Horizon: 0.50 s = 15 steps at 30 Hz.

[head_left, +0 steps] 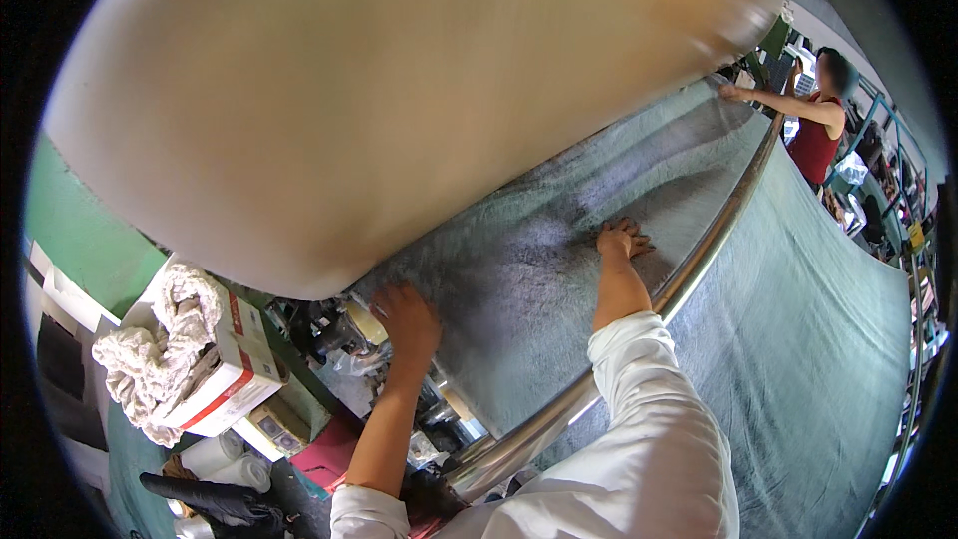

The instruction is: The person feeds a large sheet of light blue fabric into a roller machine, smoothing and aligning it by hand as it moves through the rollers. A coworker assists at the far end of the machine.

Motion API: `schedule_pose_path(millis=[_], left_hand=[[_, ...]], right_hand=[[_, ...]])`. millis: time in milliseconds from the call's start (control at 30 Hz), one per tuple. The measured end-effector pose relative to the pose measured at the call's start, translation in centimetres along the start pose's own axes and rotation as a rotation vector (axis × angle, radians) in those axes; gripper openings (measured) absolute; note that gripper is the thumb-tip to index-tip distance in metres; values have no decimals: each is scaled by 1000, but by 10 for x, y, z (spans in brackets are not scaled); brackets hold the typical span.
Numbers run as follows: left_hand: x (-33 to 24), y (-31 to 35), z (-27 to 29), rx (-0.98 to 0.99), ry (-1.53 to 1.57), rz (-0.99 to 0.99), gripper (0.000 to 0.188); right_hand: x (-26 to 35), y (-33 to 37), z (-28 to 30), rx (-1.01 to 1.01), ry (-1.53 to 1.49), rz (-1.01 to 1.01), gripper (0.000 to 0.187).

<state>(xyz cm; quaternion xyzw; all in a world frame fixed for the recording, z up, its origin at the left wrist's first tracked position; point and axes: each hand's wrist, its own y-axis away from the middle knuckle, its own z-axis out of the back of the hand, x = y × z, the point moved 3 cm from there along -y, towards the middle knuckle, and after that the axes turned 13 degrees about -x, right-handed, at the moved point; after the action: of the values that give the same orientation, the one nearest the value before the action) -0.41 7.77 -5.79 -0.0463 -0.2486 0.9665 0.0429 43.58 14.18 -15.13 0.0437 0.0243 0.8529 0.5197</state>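
Observation:
A wide grey-green cloth [519, 279] with a soft, napped surface slopes from beneath a huge pale roller [399, 90] down to a shiny metal bar [714, 230]. My right hand [624, 238] rests on the cloth with its fingers spread. At the cloth's left edge, close under the roller, is my left hand [411, 324]; its fingers reach forward and slightly apart, the tips partly hidden. Beyond the bar, more of the same pale green cloth [798, 339] hangs down on the right.
A co-worker in a red top [820, 140] stands at the far right, one hand at the cloth's far edge. On the left, a white carton [235, 369] holds a bunched cream cloth [165, 339]. Machine parts [334, 329] sit beside my left hand. Rails [883, 140] run behind the co-worker.

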Motion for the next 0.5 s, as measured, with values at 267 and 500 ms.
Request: schedule_pose_path(millis=[267,500], left_hand=[[10,33,2,167,908,630,37],[31,31,-3,400,1230,1008,20]], right_hand=[[-36,-40,-46,46,-133,-96,73],[-18,14,-18,21,44,41,71]])
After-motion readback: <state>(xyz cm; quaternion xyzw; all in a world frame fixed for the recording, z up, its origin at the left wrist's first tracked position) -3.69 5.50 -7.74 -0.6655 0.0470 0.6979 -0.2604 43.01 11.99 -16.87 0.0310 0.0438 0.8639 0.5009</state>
